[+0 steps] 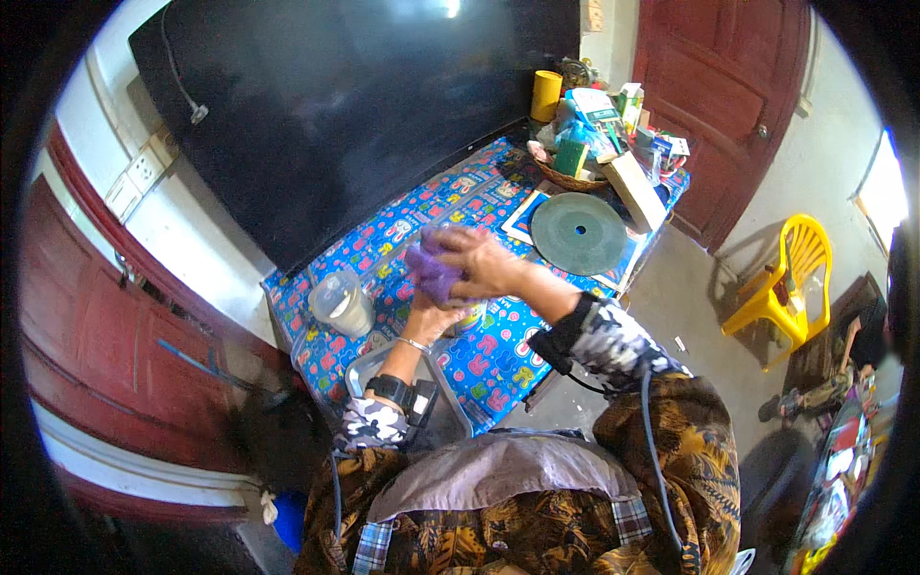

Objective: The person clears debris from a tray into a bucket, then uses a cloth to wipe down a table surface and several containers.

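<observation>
Over the table, my right hand presses a bunched purple cloth with its fingers spread across it. Just below and behind the cloth is my left hand, its fingers mostly hidden, so whether it grips the cloth or something inside it is unclear. A small container with a yellowish label shows partly beneath my hands. To the left stands a translucent plastic pitcher or cup. Under my left forearm lies a grey metal tray, partly covered by the arm.
A blue rabbit-print tablecloth covers the table. At right lies a dark green disc with a centre hole. Behind it are a cluttered wicker basket and a yellow cylinder. A black television-like panel borders the table; a yellow chair stands right.
</observation>
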Demonstrator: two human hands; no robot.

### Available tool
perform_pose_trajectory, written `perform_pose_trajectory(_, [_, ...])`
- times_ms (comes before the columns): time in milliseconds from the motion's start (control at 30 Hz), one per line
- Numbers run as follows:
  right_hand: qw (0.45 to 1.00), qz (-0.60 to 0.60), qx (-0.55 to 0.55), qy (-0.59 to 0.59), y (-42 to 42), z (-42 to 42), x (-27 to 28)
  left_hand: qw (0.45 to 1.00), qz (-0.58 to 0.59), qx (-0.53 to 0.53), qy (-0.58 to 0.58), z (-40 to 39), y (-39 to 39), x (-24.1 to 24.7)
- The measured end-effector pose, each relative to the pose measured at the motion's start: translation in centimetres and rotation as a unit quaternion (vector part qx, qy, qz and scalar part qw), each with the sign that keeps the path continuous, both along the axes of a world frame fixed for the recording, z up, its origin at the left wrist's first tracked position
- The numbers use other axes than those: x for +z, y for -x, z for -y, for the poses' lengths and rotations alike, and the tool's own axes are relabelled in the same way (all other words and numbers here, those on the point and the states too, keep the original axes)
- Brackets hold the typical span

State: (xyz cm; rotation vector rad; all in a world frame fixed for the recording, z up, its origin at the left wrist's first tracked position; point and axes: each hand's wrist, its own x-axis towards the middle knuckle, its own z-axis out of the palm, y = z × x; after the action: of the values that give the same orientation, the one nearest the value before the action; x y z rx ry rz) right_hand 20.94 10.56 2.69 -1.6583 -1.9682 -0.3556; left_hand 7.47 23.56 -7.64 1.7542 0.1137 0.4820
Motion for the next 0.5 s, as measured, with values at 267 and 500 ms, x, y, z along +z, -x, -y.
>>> perform_pose_trajectory(267, [0.989,0.001,-0.114,0.095,1.7,-3.9,-1.3,0.997,-0.038,0.051,-0.054,0.8,1.7,1.5])
perform_pose_trajectory(500, [0.95,-0.087,-0.266,0.137,1.4,-7.5,1.1,0.993,0.067,0.102,-0.01,0.2,1.2,-0.7])
